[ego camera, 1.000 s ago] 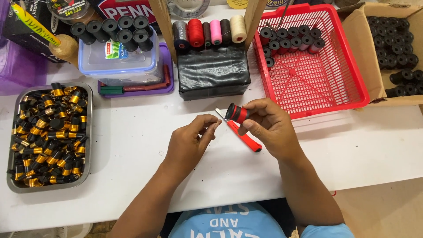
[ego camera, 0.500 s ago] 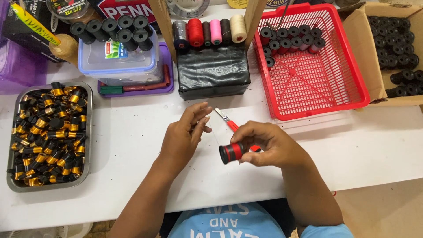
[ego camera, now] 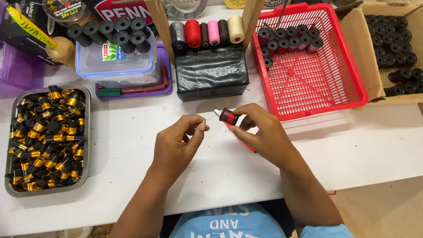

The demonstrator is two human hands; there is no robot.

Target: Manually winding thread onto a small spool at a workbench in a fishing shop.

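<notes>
While our right hand pinches the red-wrapped black spool above the table, our left hand pinches its thread end, so winding seemingly needs steady tension next.

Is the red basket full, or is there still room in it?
Mostly empty: the red basket holds spools only along its far edge; the rest shows bare mesh.

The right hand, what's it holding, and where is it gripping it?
The right hand holds a small black spool with red thread, fingertips on its end and side. The left hand seems to pinch its thread.
</notes>
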